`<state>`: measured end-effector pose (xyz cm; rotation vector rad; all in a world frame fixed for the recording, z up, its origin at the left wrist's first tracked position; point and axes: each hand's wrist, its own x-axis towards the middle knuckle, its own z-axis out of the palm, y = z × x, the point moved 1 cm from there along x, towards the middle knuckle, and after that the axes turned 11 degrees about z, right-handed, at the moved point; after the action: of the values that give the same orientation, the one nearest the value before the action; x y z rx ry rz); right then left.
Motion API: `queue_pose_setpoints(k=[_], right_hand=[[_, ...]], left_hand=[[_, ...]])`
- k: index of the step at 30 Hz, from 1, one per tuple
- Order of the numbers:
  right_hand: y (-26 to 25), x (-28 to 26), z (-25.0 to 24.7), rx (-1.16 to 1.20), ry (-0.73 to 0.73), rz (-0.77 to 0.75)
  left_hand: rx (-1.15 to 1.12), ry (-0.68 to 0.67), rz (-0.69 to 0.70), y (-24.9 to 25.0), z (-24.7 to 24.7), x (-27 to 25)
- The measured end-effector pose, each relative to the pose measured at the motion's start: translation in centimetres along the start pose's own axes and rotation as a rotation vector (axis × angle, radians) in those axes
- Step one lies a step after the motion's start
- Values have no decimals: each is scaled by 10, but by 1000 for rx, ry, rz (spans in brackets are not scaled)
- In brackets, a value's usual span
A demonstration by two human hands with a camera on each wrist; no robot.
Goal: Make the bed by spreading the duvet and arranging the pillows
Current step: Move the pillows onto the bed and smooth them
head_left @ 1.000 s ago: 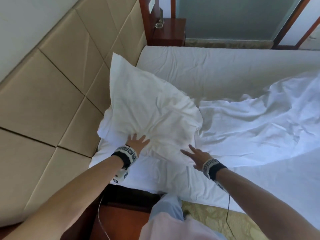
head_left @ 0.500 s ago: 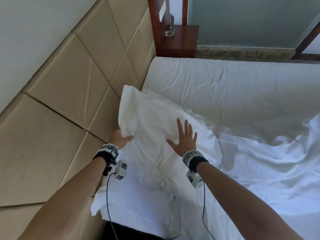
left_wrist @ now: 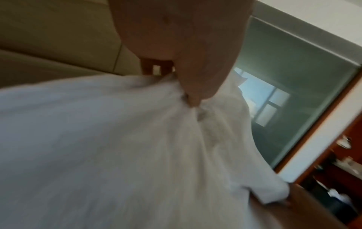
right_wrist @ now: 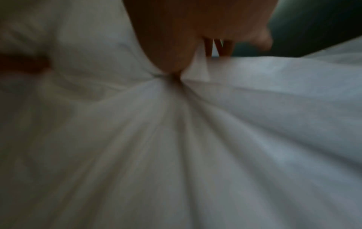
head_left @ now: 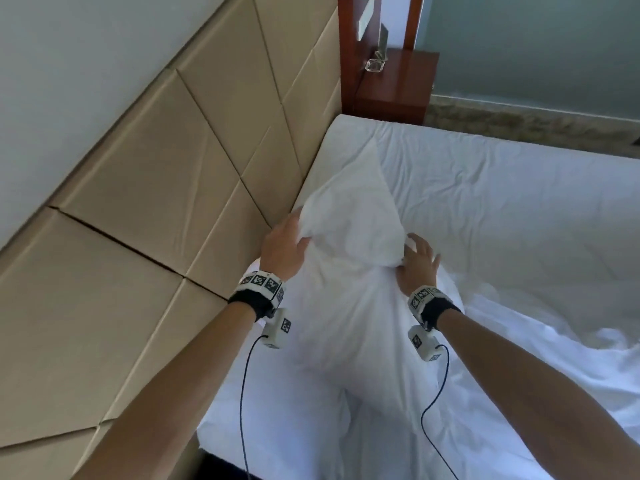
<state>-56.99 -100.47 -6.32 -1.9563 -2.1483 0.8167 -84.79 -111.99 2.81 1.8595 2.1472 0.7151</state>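
A white pillow (head_left: 353, 216) stands bunched up at the head of the bed, close to the beige headboard (head_left: 173, 202). My left hand (head_left: 282, 249) grips its left edge, with fabric gathered under the thumb (left_wrist: 192, 96). My right hand (head_left: 417, 268) pinches its right side, and creases in the pillow cloth (right_wrist: 176, 139) radiate from the thumb (right_wrist: 170, 62). The crumpled white duvet (head_left: 540, 344) lies to the right of my right arm. The pillow hides the fingertips of both hands.
The white fitted sheet (head_left: 502, 202) covers the mattress beyond the pillow. A wooden nightstand (head_left: 398, 84) with a glass ashtray (head_left: 374, 65) stands at the far corner. More white bedding (head_left: 277, 403) lies near the bed's front edge.
My right hand went from lying flat on the pillow to pinching its right side. My left hand now bunches the left edge. The pillow has narrowed and shifted toward the far end.
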Motion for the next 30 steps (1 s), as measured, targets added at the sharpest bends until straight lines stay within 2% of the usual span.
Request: queue_pose_setpoints(k=[3, 5, 6, 7, 8, 11, 12, 13, 14, 15, 17, 19, 20, 22, 24, 25, 28, 30], right_hand=[[-6, 6, -40, 196, 437, -151], [-15, 16, -58, 267, 638, -125], [-22, 24, -58, 267, 671, -55], [-27, 37, -50, 239, 635, 30], [-31, 51, -36, 179, 501, 116], [-20, 77, 26, -160, -282, 324], [-10, 78, 45, -256, -453, 349], [-5, 77, 59, -298, -520, 357], [-7, 72, 64, -285, -513, 368], [-10, 60, 66, -230, -443, 365], [-28, 26, 65, -146, -208, 205], [-40, -31, 63, -73, -12, -31], [-41, -67, 67, -69, 10, -138], [-34, -135, 82, -166, -100, -251], [-22, -169, 96, -262, -196, -188], [-19, -176, 98, -279, -179, -147], [-23, -173, 70, -120, -56, -1], [-20, -168, 35, 54, 85, 20]], left_hand=[[-31, -96, -320, -28, 11, -5], [-15, -164, -418, -43, 19, -11], [-3, -162, -447, -48, 23, -14], [3, -134, -487, -54, 28, -17], [-20, -100, -554, -56, 30, -19], [-201, -63, -889, -75, 44, -36], [-260, -56, -1012, -80, 49, -44], [-342, -18, -1146, -86, 55, -51], [-462, 29, -1261, -92, 59, -57], [-603, 56, -1318, -93, 65, -62], [-815, 72, -1326, -95, 65, -72], [-985, 42, -1260, -93, 59, -77], [-1080, 51, -1227, -87, 55, -78], [-1127, 102, -1160, -70, 42, -71], [-1093, 209, -1159, -45, 33, -54], [-1073, 234, -1122, -25, 27, -42], [-1030, 265, -926, 48, 8, -15], [-1001, 277, -823, 104, -13, -8]])
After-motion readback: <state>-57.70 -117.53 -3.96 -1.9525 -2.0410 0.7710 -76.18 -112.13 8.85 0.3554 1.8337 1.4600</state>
